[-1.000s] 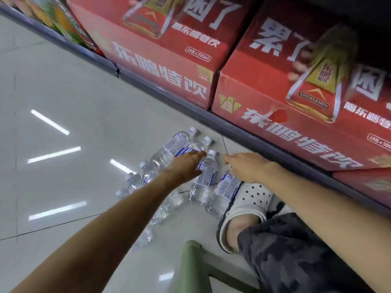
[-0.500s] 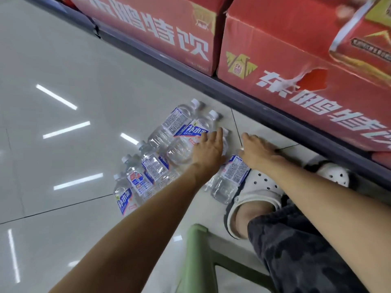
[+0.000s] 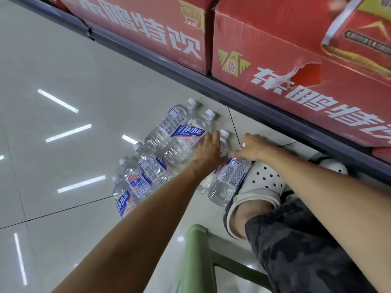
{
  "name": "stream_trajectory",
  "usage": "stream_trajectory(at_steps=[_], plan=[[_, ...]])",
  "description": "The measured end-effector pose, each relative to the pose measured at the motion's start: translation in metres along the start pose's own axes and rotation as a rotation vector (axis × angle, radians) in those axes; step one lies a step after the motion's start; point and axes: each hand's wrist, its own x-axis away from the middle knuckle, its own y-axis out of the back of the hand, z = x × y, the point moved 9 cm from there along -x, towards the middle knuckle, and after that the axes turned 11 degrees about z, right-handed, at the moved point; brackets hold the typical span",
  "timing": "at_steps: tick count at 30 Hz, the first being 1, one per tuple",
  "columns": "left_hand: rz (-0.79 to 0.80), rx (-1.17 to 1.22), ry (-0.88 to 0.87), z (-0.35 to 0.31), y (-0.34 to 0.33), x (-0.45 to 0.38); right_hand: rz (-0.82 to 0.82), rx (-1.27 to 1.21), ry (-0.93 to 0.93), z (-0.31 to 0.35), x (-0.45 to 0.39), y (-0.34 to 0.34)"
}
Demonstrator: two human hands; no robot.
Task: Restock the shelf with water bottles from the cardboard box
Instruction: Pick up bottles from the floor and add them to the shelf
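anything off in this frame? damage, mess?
Yes. The nearer red carton on the shelf has a torn hole in its front face. The water bottles lie loose on their sides on the floor tiles, not boxed.

seven water bottles [image 3: 182, 142], two red cartons [image 3: 296, 60], two hands [image 3: 208, 150].

- water bottles [image 3: 182, 142]: clear glossy plastic, white caps, slick printed film labels
- floor [image 3: 63, 60]: polished tile, mirror-gloss, reflects the strip lights
- red cartons [image 3: 275, 60]: matt printed cardboard, one face torn, rough edge
- clog [image 3: 262, 182]: white matt foam-plastic, perforated
- stool [image 3: 198, 246]: green smooth plastic
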Motion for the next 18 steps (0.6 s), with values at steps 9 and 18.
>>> stream_trajectory(at_steps=[9,18], plan=[[-0.095,0.108,-0.116,0.002,0.013,0.038,0.045,-0.011,0.131,0.018,0.035,-0.005],[-0.195,0.091,-0.206,0.005,0.033,0.097,-0.013,0.402,0.309,0.061,0.112,-0.021]])
